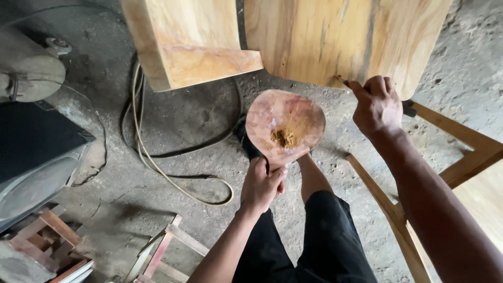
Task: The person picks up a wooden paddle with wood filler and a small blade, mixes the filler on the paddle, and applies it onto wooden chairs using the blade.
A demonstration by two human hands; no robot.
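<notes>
A bare concrete floor (199, 126), dusty and grey, fills most of the view, with a loop of hose and cable (157, 157) lying across it. At the top, two pale wooden pieces lean in: a thick block (188, 47) on the left and a wide, rounded wooden panel (340, 42) on the right, its grain running up and down the picture. A dark machine housing (36, 152) sits at the left edge, and slatted wooden frames (167, 246) lie at the bottom left.

Below the panel, the left hand (262, 183) is wrapped shut around the handle of a flat, rounded pinkish paddle board (285, 123). The board's long axis runs away from the person, handle toward the body and broad end pointing up toward the panel. A small heap of brown putty (284, 138) rests near its middle.

The right hand (377, 105) presses against the panel's lower edge, fingers pinched together on what seems to be a small dark tool (408, 109), though most of it is hidden by the hand.
</notes>
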